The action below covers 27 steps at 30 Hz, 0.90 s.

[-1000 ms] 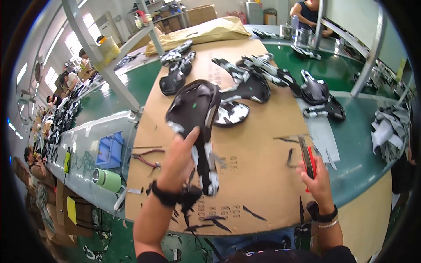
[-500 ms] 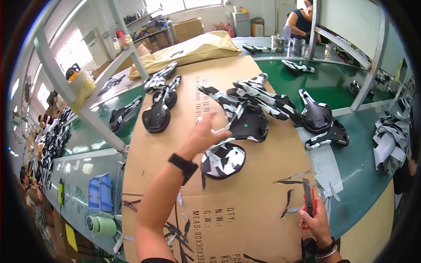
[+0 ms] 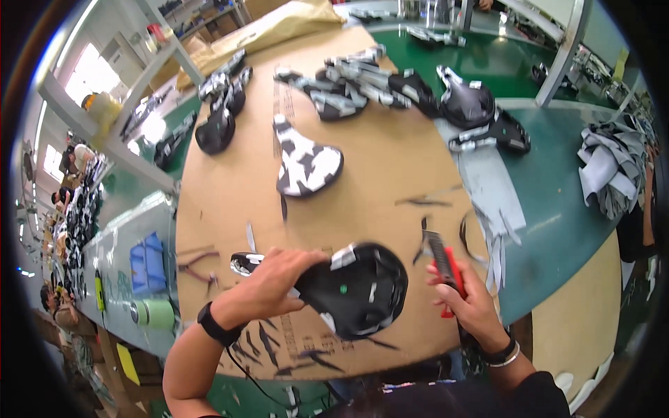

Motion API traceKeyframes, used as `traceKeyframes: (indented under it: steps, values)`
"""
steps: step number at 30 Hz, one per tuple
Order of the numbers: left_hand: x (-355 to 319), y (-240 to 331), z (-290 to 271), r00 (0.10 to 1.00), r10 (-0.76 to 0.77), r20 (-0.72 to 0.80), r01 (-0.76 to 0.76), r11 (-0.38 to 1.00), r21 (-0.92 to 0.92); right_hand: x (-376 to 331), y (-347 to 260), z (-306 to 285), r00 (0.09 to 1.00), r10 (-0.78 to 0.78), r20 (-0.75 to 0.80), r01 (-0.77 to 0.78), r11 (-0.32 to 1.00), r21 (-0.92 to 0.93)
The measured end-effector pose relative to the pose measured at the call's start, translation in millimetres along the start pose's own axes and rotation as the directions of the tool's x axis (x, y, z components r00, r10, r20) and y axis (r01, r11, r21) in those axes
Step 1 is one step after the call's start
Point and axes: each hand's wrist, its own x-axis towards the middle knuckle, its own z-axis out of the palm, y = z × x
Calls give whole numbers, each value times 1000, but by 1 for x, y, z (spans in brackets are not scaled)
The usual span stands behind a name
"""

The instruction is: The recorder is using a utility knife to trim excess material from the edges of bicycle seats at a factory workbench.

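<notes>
Black underside is facing up on the bike seat (image 3: 362, 292) in the head view. The left hand (image 3: 268, 284) is gripping its narrow end, probably so the wide end is sticking out for eyes to see. That seat is sitting over the near part of the cardboard (image 3: 237, 188), which is maybe guarding the table from cuts. The right hand (image 3: 474, 310) is clasping a red knife (image 3: 456, 275), its blade pointing forward, likely for safety. Dark scraps (image 3: 265, 341) are lying nearby.

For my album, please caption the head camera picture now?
Left hand holds an upturned saddle; right hand grips a red cutter.
</notes>
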Motion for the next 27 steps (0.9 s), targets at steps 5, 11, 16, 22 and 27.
traceKeyframes:
  steps: [5,11,16,22,27]
  values:
    - [-43,12,64,989,-80,122,100,981,-167,-28,8,14,955,-26,294,138,921,-365]
    - [-33,64,124,970,-184,-156,139,955,-263,-62,17,10,936,199,292,-153,973,-171]
    - [-15,74,148,915,-137,-379,152,988,12,-86,39,4,940,156,302,-116,983,-145]
    - [-2,46,129,948,68,-311,-71,997,1,-52,31,-17,776,-382,502,631,464,-622]
    - [-5,42,129,958,-28,-286,9,998,-68,-27,13,-11,669,-349,657,741,238,-628]
